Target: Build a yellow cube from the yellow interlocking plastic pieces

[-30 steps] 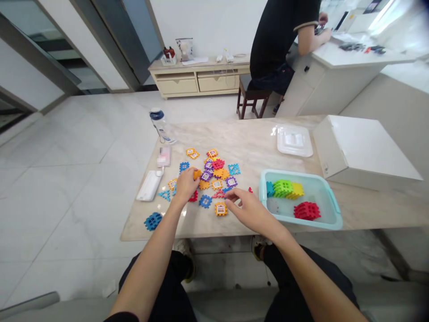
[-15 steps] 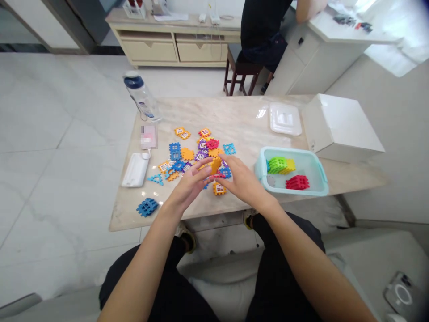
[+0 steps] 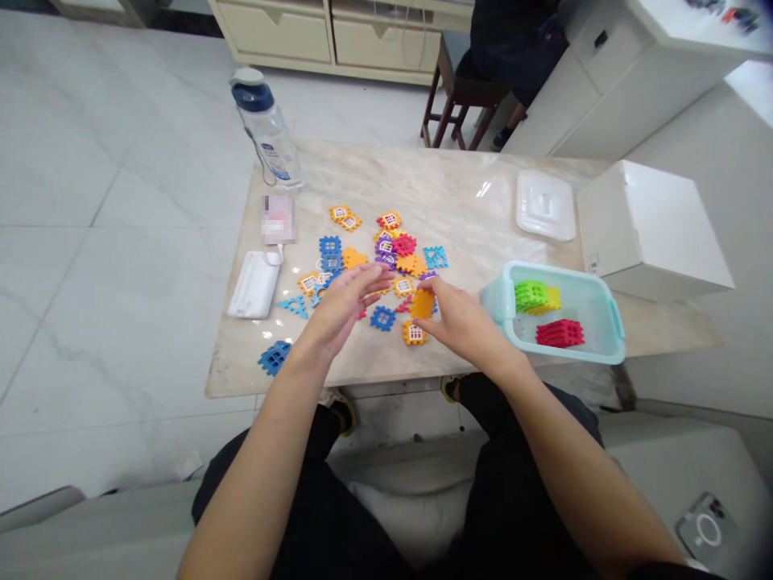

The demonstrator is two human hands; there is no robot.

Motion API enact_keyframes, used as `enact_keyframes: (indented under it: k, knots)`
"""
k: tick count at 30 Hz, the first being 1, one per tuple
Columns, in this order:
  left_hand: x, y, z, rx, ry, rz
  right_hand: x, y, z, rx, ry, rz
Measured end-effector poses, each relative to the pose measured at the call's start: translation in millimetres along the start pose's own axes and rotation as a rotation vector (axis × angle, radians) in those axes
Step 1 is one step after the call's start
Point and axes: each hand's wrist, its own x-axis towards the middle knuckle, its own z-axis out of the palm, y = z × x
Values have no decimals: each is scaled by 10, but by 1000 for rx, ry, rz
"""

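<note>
Several flat plastic building tiles (image 3: 386, 250) in orange, blue, purple and red lie scattered on the marble table (image 3: 459, 201). My right hand (image 3: 462, 322) pinches an orange tile (image 3: 423, 304) just above the table, over another orange tile (image 3: 414, 333). My left hand (image 3: 344, 302) hovers beside it with fingers stretched out and apart, holding nothing, above the pile's near edge. To the right sits a teal bin (image 3: 609, 346) that holds a green-and-yellow block (image 3: 535, 296) and a red block (image 3: 560, 333).
A water bottle (image 3: 267, 129) stands at the table's far left, a white flat device (image 3: 256, 283) below it. A clear lid (image 3: 544, 205) and a white box (image 3: 649, 229) lie at the right. Another person sits on a stool (image 3: 459, 101) beyond the table.
The orange tile passed from between both hands into my right hand alone, and my left hand opened. The camera tilted further down.
</note>
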Motion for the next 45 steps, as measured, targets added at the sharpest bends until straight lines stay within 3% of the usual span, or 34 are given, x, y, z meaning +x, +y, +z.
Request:
enact_keyframes:
  k: [3,6,14,23,30,33,36,38,42,45]
  knots:
    - [67,-7,-53,-55,166,31,-81,59,109,-300,-171,-28]
    - [85,-49,-31,-89,128,4,-163,59,248,-419,-264,-60]
    - [91,-78,42,-46,90,25,-245,64,488,-458,-216,-140]
    - [-41,22,-22,-44,1,6,-227,37,520,-397,-222,-67]
    - [28,26,-320,14,161,13,-227,-20,535,-354,-228,-10]
    - [65,15,-417,246,287,125,-217,-38,564,-358,-228,9]
    - [42,-45,-425,729,430,374,-199,-90,555,-347,-195,12]
    - [13,-121,-395,1049,413,492,-186,-153,505,-325,-168,1]
    - [13,-336,-331,1446,239,468,-168,-287,340,-280,-96,3]
    - [78,-484,-309,1638,257,383,-163,-317,226,-220,-23,9]
